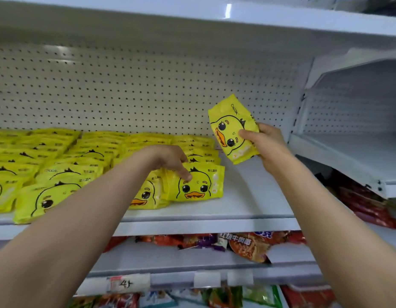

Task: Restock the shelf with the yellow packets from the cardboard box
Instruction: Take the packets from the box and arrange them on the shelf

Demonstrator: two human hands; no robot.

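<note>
- A person restocks a white metal shelf [248, 196] backed by perforated pegboard [148, 85]; the right hand [267, 143] grips a yellow duck-face packet [231, 127] in the air above the bare right end of the shelf, thumb across its front, fingers curled behind.
- The held packet stands nearly upright, long axis tilted slightly left at the top; the open space lies directly below it and just right of the frontmost shelved packet [197, 185].
- The left hand [170, 160] rests on that row's front packet, fingertips pressing its upper face, fingers fairly straight.
- The right hand is the nearer to the gap, and the placing looks to be its job.
- Rows of matching packets [48, 165] run from the shelf's left edge to mid-shelf, overlapped like tiles: glossy, soft, crinkled film pouches, flat and rectangular.
- The cardboard box is out of view.
- Red snack bags [248, 245] fill the shelf below.
</note>
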